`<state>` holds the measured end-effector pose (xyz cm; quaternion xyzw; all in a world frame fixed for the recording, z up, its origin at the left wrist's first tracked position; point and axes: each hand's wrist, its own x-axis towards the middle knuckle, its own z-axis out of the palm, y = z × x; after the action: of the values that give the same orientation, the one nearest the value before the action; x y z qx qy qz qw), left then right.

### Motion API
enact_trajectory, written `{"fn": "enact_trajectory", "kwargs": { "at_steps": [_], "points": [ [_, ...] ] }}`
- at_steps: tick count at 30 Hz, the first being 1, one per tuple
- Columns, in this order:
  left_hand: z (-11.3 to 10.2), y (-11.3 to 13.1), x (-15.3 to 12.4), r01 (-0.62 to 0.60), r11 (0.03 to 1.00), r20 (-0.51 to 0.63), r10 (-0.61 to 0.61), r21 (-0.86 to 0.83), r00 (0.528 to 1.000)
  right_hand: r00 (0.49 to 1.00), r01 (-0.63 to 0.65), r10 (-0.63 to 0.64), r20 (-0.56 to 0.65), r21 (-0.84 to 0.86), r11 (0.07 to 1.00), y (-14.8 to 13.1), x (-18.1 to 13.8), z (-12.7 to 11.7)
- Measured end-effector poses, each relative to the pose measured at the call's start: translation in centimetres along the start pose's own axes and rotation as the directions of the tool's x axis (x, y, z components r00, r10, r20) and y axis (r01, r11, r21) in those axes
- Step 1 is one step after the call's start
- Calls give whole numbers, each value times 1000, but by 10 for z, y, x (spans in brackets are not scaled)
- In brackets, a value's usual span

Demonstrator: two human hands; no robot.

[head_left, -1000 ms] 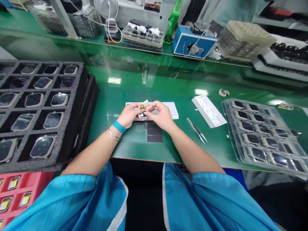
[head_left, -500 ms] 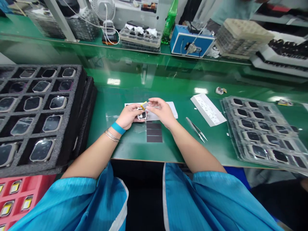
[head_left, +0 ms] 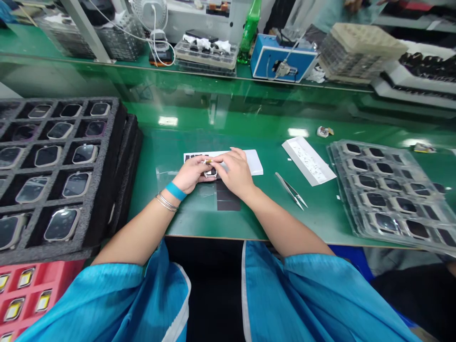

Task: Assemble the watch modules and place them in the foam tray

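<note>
Left hand (head_left: 192, 173), right hand (head_left: 235, 173) pinching small metal casing (head_left: 210, 174); black foam tray (head_left: 119, 142) holds watch screens (head_left: 61, 224).

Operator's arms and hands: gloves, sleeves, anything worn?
No gloves: the left hand and right hand are bare. A turquoise wristband and thin silver bangles sit on the left wrist. The left sleeve and right sleeve are loose, bright blue, white-edged.

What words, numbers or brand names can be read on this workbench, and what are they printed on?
Nothing can be read clearly.
Yellow labels in the red tray: too small to read.
White sheet: tiny marks, too small to read.
Blue box: no readable text.
</note>
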<state>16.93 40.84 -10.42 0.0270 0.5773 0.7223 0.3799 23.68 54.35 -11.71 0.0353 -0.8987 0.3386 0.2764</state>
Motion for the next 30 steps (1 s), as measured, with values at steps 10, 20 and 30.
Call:
{"fn": "enact_trajectory", "kwargs": {
  "at_steps": [10,20,30],
  "points": [
    [-10,5,4,28,981,89,-11,-192,996,994,-81,69,90,137,987,13,1,4],
    [-8,-3,2,-78,992,54,84,-94,995,890,-450,252,380,643,620,24,1,11],
    [-1,-2,-2,-218,974,-73,213,-69,974,928,-361,256,270,489,794,24,-2,14]
  ]
}}
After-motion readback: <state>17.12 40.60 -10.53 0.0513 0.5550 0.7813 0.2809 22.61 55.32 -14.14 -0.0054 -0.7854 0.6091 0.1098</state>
